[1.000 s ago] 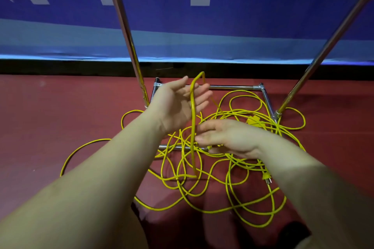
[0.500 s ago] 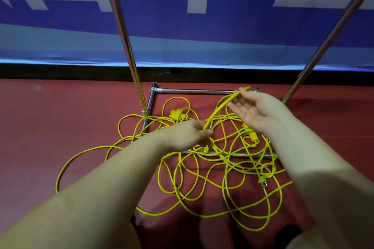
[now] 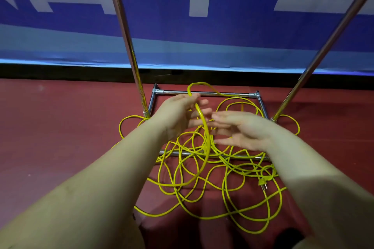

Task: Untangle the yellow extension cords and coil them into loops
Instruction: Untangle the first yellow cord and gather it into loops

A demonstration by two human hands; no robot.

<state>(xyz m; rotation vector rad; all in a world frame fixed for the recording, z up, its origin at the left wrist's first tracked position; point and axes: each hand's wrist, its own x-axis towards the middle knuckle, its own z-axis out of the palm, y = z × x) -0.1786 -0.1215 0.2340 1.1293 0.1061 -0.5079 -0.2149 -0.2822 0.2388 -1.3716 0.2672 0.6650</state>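
Yellow cords (image 3: 202,178) in a big messy pile on the red floor (image 3: 60,127), over the shiny metal frame (image 3: 204,93). One loop (image 3: 200,111) lifted up, draped over the left hand (image 3: 180,115), palm up, fingers loose. Right hand (image 3: 240,129) flat, fingers straight, holding nothing, just beside the loop.
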